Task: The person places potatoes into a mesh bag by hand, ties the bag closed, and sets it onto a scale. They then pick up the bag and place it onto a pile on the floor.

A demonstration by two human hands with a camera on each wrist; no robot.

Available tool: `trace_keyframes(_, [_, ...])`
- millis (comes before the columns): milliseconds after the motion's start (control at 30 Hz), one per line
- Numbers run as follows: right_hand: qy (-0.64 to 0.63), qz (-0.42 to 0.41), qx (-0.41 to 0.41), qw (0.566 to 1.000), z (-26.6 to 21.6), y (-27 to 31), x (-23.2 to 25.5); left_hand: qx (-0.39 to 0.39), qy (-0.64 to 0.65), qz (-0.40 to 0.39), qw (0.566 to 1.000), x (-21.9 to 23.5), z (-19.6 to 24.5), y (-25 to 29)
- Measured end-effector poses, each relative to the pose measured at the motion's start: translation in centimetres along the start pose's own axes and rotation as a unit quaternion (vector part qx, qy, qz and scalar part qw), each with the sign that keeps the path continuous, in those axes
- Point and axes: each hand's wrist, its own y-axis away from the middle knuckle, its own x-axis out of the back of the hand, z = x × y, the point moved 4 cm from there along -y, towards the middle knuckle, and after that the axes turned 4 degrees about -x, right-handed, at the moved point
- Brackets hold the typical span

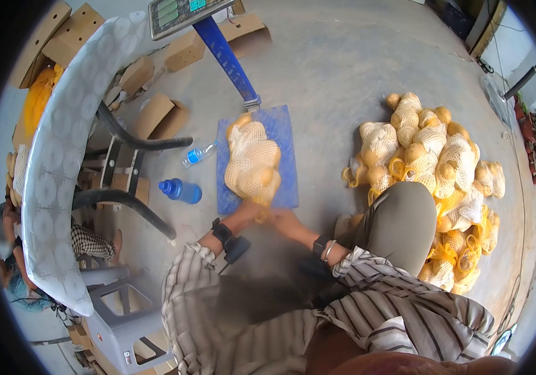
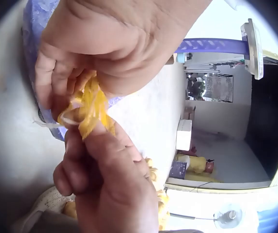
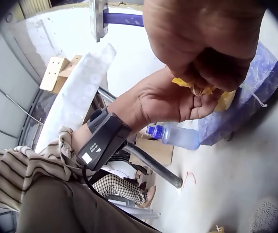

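Observation:
On the blue scale platform (image 1: pixel 288 162) lies a netted bag of round tan produce (image 1: pixel 252 159), its yellow mesh neck toward the person. Both hands meet at that neck. My left hand (image 1: pixel 246 215) curls its fingers round the yellow mesh (image 2: pixel 94 107), seen large at the top of the left wrist view. My right hand (image 2: pixel 117 179) pinches the mesh between thumb and fingers from the other side. A pale loop or tie shows at the bunched mesh. In the right wrist view the right hand (image 3: pixel 204 43) covers most of the neck.
Several filled net bags (image 1: pixel 430 150) are heaped at the right beside the knee. Left of the platform stand a clear water bottle (image 1: pixel 200 154) and a blue bottle (image 1: pixel 180 190). A covered table (image 1: pixel 62 156), a grey stool (image 1: pixel 124 319) and cardboard boxes (image 1: pixel 160 117) are further left.

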Motion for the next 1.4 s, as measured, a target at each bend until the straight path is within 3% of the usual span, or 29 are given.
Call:
trace_keyframes(33, [-0.001, -0.006, -0.005, 1.000, -1.0, 0.3, 0.1, 0.011, -0.039, 0.009, 0.999, 0.4, -0.3, -0.3])
trace_keyframes(67, [-0.040, -0.003, -0.064, 0.997, -1.5, 0.7, 0.5, 0.017, -0.036, 0.014, 0.999, 0.6, -0.7, -0.3])
trace_keyframes(100, [-0.079, 0.001, -0.121, 0.989, -1.6, 0.8, 0.7, -0.020, -0.032, 0.014, 0.999, 0.6, -0.6, -0.2])
trace_keyframes(133, [-0.081, -0.005, -0.124, 0.989, -1.6, 0.6, 0.9, -0.059, -0.030, 0.014, 0.998, 0.7, -0.5, -0.2])
trace_keyframes(200, [-0.118, 0.060, -0.184, 0.974, 0.0, 0.1, 1.9, -0.029, -0.046, 0.017, 0.998, 0.1, 0.9, 0.5])
trace_keyframes(300, [-0.171, 0.066, -0.232, 0.955, 0.9, 0.3, 2.2, 0.014, -0.054, 0.022, 0.998, -0.7, 2.2, 1.9])
trace_keyframes(367, [-0.184, 0.042, -0.224, 0.956, 0.5, 0.9, 1.9, 0.029, -0.043, 0.029, 0.998, -1.2, 3.1, 2.6])
trace_keyframes(433, [-0.194, 0.017, -0.216, 0.957, 0.8, 0.9, 1.6, 0.019, -0.115, -0.009, 0.993, -1.9, 4.3, 3.1])
trace_keyframes(567, [-0.311, -0.048, -0.235, 0.920, 0.7, 0.6, 0.7, -0.009, -0.111, -0.025, 0.993, -3.0, 5.1, 3.7])
trace_keyframes(633, [-0.353, -0.062, -0.244, 0.901, 0.4, 0.5, 0.5, -0.161, -0.178, -0.084, 0.967, -4.0, 5.2, 3.7])
trace_keyframes(667, [-0.356, -0.068, -0.242, 0.900, 0.2, 0.5, 0.5, -0.159, -0.177, -0.083, 0.968, -3.9, 4.8, 3.7])
trace_keyframes(733, [-0.360, -0.075, -0.242, 0.898, -0.9, 0.8, 0.5, -0.125, -0.203, -0.165, 0.957, -4.2, 4.3, 3.7])
trace_keyframes(833, [-0.362, -0.014, -0.236, 0.902, -1.2, 1.0, 1.0, -0.123, -0.171, -0.190, 0.959, -5.4, 5.0, 4.6])
trace_keyframes(867, [-0.371, -0.027, -0.241, 0.897, -0.8, 0.8, 1.1, -0.122, -0.171, -0.190, 0.959, -5.6, 5.2, 4.7])
trace_keyframes(933, [-0.379, -0.040, -0.245, 0.891, 0.0, 0.5, 1.2, -0.048, -0.193, -0.207, 0.958, -5.8, 4.7, 4.8])
trace_keyframes(1133, [-0.374, -0.023, -0.232, 0.898, 1.0, 0.0, 1.4, 0.012, -0.155, -0.208, 0.966, -5.3, 1.7, 3.9])
trace_keyframes(1233, [-0.354, -0.087, -0.189, 0.912, 1.3, -0.2, 1.5, -0.014, -0.102, -0.212, 0.972, -5.8, 2.1, 4.4])
trace_keyframes(1300, [-0.359, 0.024, -0.204, 0.911, 2.3, -0.7, 1.4, -0.019, -0.067, -0.222, 0.973, -5.4, 2.5, 4.8])
trace_keyframes(1367, [-0.338, 0.056, -0.189, 0.920, 0.5, -0.1, 1.5, -0.024, -0.041, -0.254, 0.966, -4.8, 3.1, 4.7])
trace_keyframes(1400, [-0.315, 0.082, -0.176, 0.929, -0.4, 0.2, 2.0, 0.023, -0.068, -0.219, 0.973, -3.6, 3.0, 4.8])
